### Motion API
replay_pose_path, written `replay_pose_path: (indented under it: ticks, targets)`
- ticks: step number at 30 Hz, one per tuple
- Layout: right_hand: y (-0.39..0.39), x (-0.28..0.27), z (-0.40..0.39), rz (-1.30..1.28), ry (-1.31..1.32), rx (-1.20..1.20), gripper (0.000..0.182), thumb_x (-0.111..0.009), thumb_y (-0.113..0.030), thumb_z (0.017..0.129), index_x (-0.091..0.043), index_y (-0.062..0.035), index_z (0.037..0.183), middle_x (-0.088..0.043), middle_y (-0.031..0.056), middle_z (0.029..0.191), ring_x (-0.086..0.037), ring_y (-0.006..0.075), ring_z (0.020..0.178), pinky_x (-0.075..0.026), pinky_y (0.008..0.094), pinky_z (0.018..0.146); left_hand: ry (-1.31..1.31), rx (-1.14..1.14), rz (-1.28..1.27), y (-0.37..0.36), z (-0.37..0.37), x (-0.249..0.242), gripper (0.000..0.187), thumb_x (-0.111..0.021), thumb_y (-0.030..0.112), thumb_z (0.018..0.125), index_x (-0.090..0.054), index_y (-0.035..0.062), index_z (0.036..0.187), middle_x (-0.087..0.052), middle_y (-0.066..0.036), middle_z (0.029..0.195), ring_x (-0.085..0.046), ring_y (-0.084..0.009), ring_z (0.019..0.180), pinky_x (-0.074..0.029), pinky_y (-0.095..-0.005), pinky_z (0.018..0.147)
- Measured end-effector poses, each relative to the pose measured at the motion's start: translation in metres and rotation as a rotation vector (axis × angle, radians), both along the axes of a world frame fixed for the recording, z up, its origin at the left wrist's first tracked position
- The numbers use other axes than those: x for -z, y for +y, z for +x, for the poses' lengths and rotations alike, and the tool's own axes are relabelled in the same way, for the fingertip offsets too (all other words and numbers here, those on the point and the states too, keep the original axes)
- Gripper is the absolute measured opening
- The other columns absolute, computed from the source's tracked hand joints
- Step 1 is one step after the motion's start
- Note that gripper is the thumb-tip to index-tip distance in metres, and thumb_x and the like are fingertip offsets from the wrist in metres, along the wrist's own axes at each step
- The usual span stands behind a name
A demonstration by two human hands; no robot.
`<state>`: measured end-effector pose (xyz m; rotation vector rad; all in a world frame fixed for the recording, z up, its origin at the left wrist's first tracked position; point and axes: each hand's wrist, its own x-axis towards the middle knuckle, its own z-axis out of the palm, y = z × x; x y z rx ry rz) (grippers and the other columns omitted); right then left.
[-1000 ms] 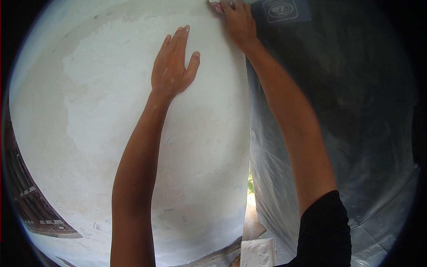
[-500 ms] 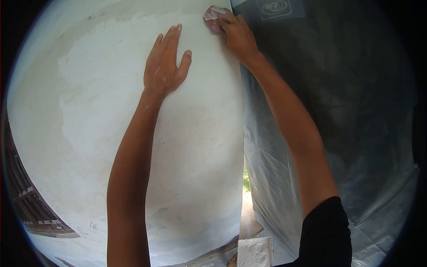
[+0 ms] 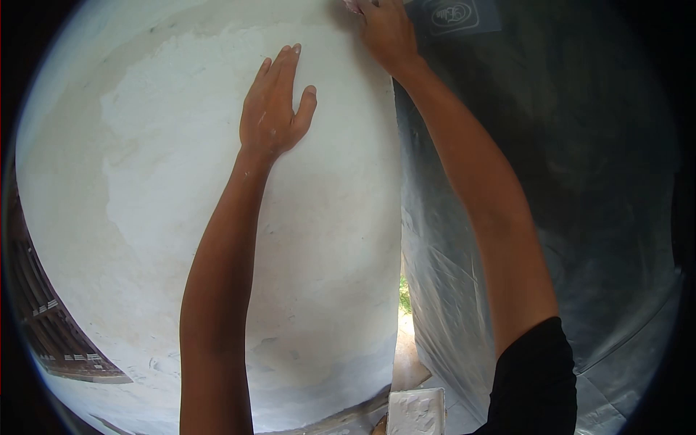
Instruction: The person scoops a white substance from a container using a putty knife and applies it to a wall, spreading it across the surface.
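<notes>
A pale wall (image 3: 319, 196) with whiter, patchy areas of coating fills the left and middle of the view. My left hand (image 3: 274, 116) lies flat against it, fingers stretched upward and thumb apart. Higher up, near the wall's right edge, my right hand (image 3: 388, 32) grips a pinkish piece smeared with white paste (image 3: 352, 6). Only a sliver of that piece shows at the top of the frame; its kind cannot be made out. White flecks dot the left hand and wrist.
Dark, clear-filmed plastic sheeting (image 3: 573, 196) hangs on the right, with a printed label (image 3: 455, 16) at its top. A square container of white paste (image 3: 416, 412) sits low in the middle. Dark slatted woodwork (image 3: 51, 312) shows at lower left.
My right hand has moved upward with the pinkish piece, now mostly out of frame. The left hand still rests on the wall, shifted only slightly in view.
</notes>
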<state>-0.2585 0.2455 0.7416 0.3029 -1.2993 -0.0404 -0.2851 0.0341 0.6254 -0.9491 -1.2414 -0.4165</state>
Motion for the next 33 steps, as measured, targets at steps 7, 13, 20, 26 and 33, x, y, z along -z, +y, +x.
replay_pose_path:
  ticks: [7, 13, 20, 26, 33]
  targets:
    - [-0.005, 0.043, -0.016, 0.169, 0.015, 0.150, 0.027, -0.061, -0.006, 0.088, -0.066, 0.0006, 0.113, -0.058, 0.0169, 0.115, -0.058, 0.0370, 0.106, -0.055, 0.0464, 0.087, 0.005, 0.018, -0.009, -0.001, 0.000, 0.000, 0.056, -0.054, 0.011, 0.093, -0.045, -0.0023, 0.147, -0.055, -0.020, 0.146, -0.049, -0.0362, 0.139, -0.032, -0.0474, 0.121]
    - [-0.011, 0.077, 0.016, 0.166, -0.062, 0.008, 0.035, -0.070, -0.004, 0.086, -0.068, -0.0050, 0.120, -0.057, 0.0104, 0.105, -0.060, 0.0312, 0.094, -0.055, 0.0425, 0.080, 0.002, 0.025, 0.005, 0.000, 0.001, -0.001, 0.056, -0.053, 0.011, 0.093, -0.046, -0.0026, 0.146, -0.055, -0.021, 0.146, -0.050, -0.0362, 0.138, -0.032, -0.0474, 0.121]
    - [-0.009, -0.009, -0.004, 0.084, -0.026, 0.177, 0.022, -0.053, -0.014, 0.096, -0.064, 0.0002, 0.109, -0.059, 0.0198, 0.121, -0.058, 0.0402, 0.115, -0.053, 0.0473, 0.095, -0.002, 0.017, 0.004, -0.001, 0.000, 0.001, 0.055, -0.054, 0.010, 0.093, -0.046, -0.0030, 0.146, -0.055, -0.020, 0.146, -0.050, -0.0357, 0.138, -0.032, -0.0470, 0.121]
    - [-0.002, 0.069, -0.003, 0.159, -0.027, 0.151, 0.033, -0.069, -0.003, 0.086, -0.069, -0.0044, 0.119, -0.058, 0.0118, 0.100, -0.060, 0.0324, 0.094, -0.053, 0.0440, 0.079, -0.005, 0.029, 0.013, -0.001, 0.000, 0.001, 0.055, -0.054, 0.010, 0.092, -0.047, -0.0032, 0.145, -0.056, -0.021, 0.146, -0.050, -0.0356, 0.138, -0.033, -0.0470, 0.121]
    - [0.000, 0.027, 0.010, 0.188, 0.046, 0.008, 0.026, -0.065, 0.000, 0.084, -0.067, 0.0014, 0.110, -0.057, 0.0140, 0.108, -0.060, 0.0348, 0.101, -0.056, 0.0460, 0.082, 0.023, 0.005, 0.008, 0.000, -0.001, 0.001, 0.055, -0.054, 0.009, 0.092, -0.047, -0.0033, 0.145, -0.056, -0.021, 0.146, -0.051, -0.0359, 0.138, -0.033, -0.0472, 0.121]
